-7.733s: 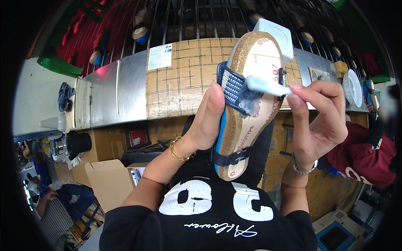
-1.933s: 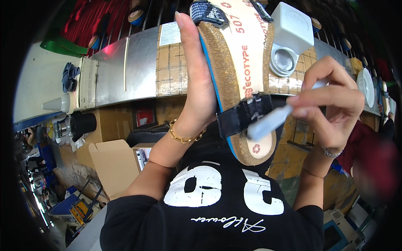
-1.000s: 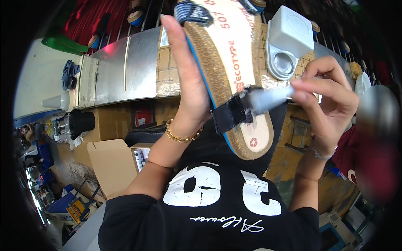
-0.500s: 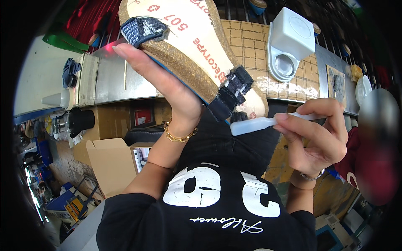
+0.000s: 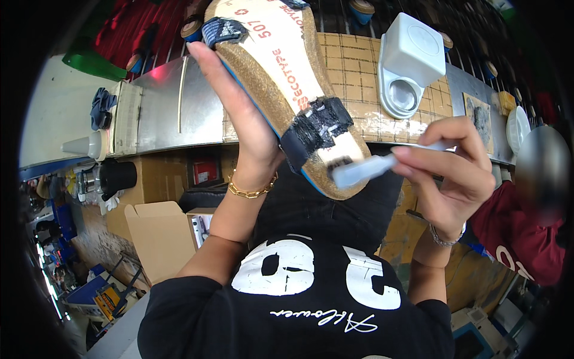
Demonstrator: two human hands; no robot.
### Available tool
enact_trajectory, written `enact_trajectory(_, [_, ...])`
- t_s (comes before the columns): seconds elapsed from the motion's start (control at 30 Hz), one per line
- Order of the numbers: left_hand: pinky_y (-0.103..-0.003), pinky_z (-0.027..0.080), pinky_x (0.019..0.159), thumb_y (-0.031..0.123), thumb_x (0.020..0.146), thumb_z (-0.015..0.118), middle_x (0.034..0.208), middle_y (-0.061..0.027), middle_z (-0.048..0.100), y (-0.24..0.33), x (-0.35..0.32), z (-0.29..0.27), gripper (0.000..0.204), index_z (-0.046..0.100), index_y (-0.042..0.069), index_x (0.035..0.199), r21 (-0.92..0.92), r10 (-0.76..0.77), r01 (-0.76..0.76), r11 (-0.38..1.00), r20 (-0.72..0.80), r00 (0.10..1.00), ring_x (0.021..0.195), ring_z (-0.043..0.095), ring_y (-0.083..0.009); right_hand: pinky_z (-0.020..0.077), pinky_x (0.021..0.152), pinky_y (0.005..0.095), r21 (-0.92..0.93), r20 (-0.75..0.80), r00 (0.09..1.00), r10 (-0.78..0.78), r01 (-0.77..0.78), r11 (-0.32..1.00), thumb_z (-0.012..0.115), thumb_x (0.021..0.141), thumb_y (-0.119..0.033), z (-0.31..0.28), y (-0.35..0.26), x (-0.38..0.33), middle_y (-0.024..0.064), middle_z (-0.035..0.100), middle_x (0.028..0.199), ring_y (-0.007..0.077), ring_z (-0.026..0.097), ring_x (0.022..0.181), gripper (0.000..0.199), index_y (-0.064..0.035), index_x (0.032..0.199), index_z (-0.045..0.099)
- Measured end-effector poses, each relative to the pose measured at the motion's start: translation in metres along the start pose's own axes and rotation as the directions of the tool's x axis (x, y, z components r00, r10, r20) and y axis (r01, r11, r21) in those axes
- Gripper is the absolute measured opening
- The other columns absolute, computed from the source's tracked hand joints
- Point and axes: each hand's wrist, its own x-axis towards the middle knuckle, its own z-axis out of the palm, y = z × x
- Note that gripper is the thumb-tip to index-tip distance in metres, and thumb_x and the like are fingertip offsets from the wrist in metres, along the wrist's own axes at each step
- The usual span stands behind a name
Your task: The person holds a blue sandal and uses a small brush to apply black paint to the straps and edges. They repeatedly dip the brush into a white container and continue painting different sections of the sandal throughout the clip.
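The sandal (image 5: 287, 84) lies left of the white container (image 5: 409, 63); the brush (image 5: 371, 167) below it; the cardboard box (image 5: 158, 236) far lower left.

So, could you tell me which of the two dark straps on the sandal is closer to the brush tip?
The black strap at the sandal's lower end, just above the brush in the right hand. The denim-blue strap sits at the far top end, by the left hand's fingertips.

the toe end of the cork sandal (image 5: 287, 78) runs off the top edge, and the left hand (image 5: 242, 113) covers part of its blue side. the white brush (image 5: 382, 164) is blurred at its tip, and its handle disappears inside the fingers of the right hand (image 5: 451, 173). a person in a red shirt (image 5: 526, 233) at the right rim is smeared and cut by the dark border.
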Motion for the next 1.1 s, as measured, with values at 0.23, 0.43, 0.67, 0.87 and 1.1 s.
enact_trajectory(0.23, [-0.033,0.053,0.102,0.076,0.099,0.024,0.134,-0.0129,0.062,-0.002,0.006,0.003,0.088,0.049,0.004,0.143,-0.145,-0.295,0.304,0.941,0.082,0.952,0.119,0.064,-0.018,0.0337,0.064,0.0272,0.065,0.003,1.0,-0.012,0.012,0.998,0.086,0.058,-0.015,0.003,0.004,0.0,-0.0033,0.061,0.076,0.0101,0.051,0.067,0.025,-0.0208,0.082,0.085])
enact_trajectory(0.43, [-0.043,0.06,0.096,0.069,0.103,0.022,0.141,-0.0224,0.057,-0.009,0.008,0.003,0.085,0.037,0.001,0.151,-0.323,-0.47,0.539,0.778,0.27,0.84,0.118,0.067,-0.0282,0.0316,0.064,0.0268,0.239,0.062,0.995,-0.081,0.064,0.969,0.087,0.057,-0.012,0.003,0.009,0.0,-0.0018,0.062,0.078,0.0104,0.052,0.068,0.026,-0.0193,0.082,0.085])
enact_trajectory(0.67, [-0.034,0.059,0.097,0.074,0.101,0.023,0.131,-0.0163,0.065,-0.012,0.01,0.002,0.088,0.049,0.002,0.144,-0.33,-0.478,0.602,0.727,0.386,0.789,0.113,0.069,-0.0182,0.0315,0.06,0.0248,0.283,0.106,0.994,-0.03,-0.001,0.959,0.088,0.058,-0.012,0.007,0.017,-0.001,-0.0006,0.06,0.077,0.0099,0.052,0.069,0.024,-0.0161,0.081,0.085])
enact_trajectory(0.87, [-0.033,0.06,0.096,0.068,0.104,0.024,0.131,-0.017,0.064,-0.013,0.012,0.006,0.081,0.047,0.003,0.145,-0.271,-0.494,0.621,0.735,0.412,0.765,0.115,0.069,-0.0189,0.0313,0.057,0.0222,0.442,0.142,0.982,-0.122,0.048,0.896,0.088,0.06,-0.01,0.007,0.024,0.003,0.0009,0.061,0.079,0.009,0.052,0.066,0.023,-0.014,0.083,0.085])
enact_trajectory(1.1, [-0.03,0.061,0.091,0.068,0.104,0.024,0.126,-0.0146,0.067,0.002,0.0,0.018,0.081,0.049,0.002,0.143,-0.287,-0.526,0.615,0.735,0.33,0.783,0.108,0.071,-0.0162,0.0337,0.057,0.0228,0.388,0.177,0.973,-0.149,0.07,0.919,0.089,0.062,-0.01,0.004,0.026,0.007,0.0007,0.06,0.08,0.0099,0.052,0.067,0.024,-0.0128,0.085,0.084])
